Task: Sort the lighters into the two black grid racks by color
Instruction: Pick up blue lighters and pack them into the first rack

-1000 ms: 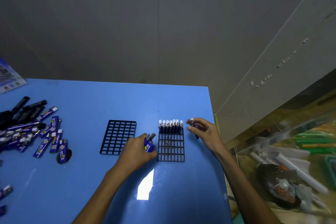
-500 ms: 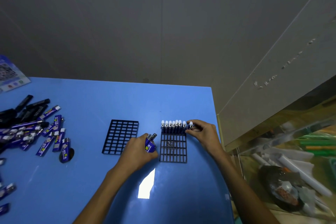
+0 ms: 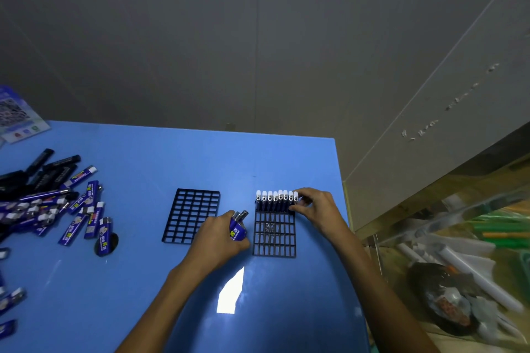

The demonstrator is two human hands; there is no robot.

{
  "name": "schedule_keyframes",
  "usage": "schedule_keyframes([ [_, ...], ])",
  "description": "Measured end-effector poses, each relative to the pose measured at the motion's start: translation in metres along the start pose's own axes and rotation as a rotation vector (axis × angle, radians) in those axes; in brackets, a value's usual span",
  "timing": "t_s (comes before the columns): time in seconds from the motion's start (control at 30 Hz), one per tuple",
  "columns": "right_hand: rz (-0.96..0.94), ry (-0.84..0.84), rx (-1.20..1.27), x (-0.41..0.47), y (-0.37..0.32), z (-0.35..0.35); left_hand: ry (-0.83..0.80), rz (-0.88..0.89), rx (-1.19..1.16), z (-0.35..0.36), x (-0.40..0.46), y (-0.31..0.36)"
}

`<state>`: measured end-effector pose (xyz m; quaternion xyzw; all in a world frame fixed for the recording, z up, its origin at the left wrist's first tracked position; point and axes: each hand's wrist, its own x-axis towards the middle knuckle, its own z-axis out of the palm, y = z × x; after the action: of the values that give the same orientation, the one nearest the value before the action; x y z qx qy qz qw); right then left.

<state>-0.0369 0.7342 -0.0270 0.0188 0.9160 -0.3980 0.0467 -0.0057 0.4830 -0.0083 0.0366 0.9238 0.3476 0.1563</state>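
on the blue surface [image 3: 149, 163] the left hand [image 3: 218, 233] has its fingers curled round a small bunch of blue lighters [image 3: 238, 226], held between the two racks, while the right hand [image 3: 317, 208] pinches the end lighter [image 3: 296, 198] at the right end of the back row of the right rack [image 3: 274, 233]. that back row [image 3: 275, 199] holds upright blue lighters with white tops; the left rack [image 3: 191, 215] holds none. a loose pile [image 3: 54, 203] of blue and black lighters lies well apart at the left.
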Motion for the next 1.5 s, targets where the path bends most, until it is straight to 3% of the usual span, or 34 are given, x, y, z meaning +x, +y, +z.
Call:
schedule_keyframes([
  [0.27,0.018,-0.024,-0.039,-0.004,0.002,-0.002,-0.006,0.010,0.027,-0.005,-0.005,0.000],
  [0.5,-0.137,0.210,0.116,-0.029,-0.033,-0.011,-0.030,0.022,0.038,-0.010,-0.013,-0.001],
  [0.8,-0.131,-0.268,0.374,-0.053,-0.083,0.027,-0.071,0.058,0.051,-0.007,-0.027,-0.002],
  [1.0,-0.075,-0.368,0.424,-0.058,-0.085,0.033,-0.120,0.066,0.046,-0.010,-0.033,-0.005],
  [1.37,0.021,-0.191,0.692,-0.058,-0.076,0.015,-0.101,0.043,0.021,-0.019,-0.038,-0.013],
  [1.5,0.026,-0.078,0.592,-0.056,-0.068,0.017,-0.099,0.039,-0.003,-0.021,-0.041,-0.016],
])
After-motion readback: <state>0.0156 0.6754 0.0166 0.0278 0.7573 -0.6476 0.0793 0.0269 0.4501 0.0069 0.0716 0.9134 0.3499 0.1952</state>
